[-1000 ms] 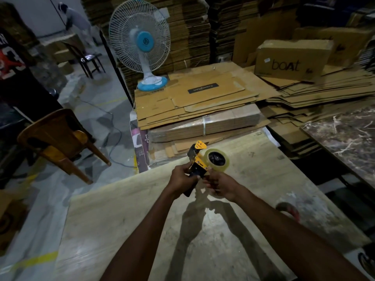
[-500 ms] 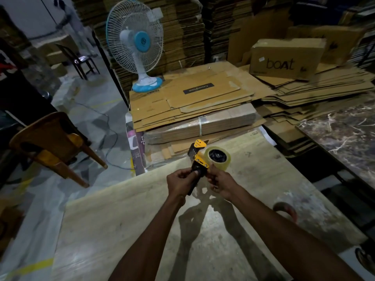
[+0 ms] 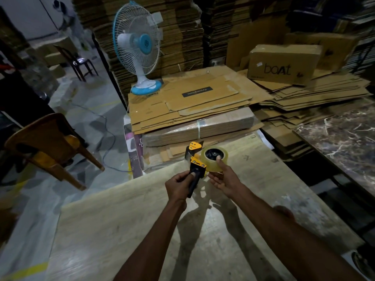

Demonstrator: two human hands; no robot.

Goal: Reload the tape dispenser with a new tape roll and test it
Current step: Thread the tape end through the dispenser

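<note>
Both hands are raised over the counter [image 3: 125, 216]: the left hand [image 3: 178, 186] is clamped around the black handle of the tape dispenser [image 3: 195, 163], while the right hand [image 3: 224, 178] is spread loosely, its palm cupping the underside of the tape roll [image 3: 215, 159] and one fingertip pressed on the roll's face near the hub. The roll already sits on the dispenser's spindle, just right of the yellow plates.

Several things could go wrong from here. If the roll is not pushed fully home, it may wobble or slide off once the supporting hand lets go. Whether the sticky side faces the correct way cannot be told; a reversed roll would fail the test. The toothed blade beside the yellow plates lies close to the right fingers, so a slip while threading the tape could nick them. Dim light makes the clear tape's free end hard to find.

Below the hands the counter is pale, scuffed and bare. Beyond them lie stacks of flattened cardboard [image 3: 188, 106], with a fan [image 3: 140, 51] on top to the far left and a box [image 3: 284, 63] to the far right; a wooden chair [image 3: 46, 142] stands far left.
</note>
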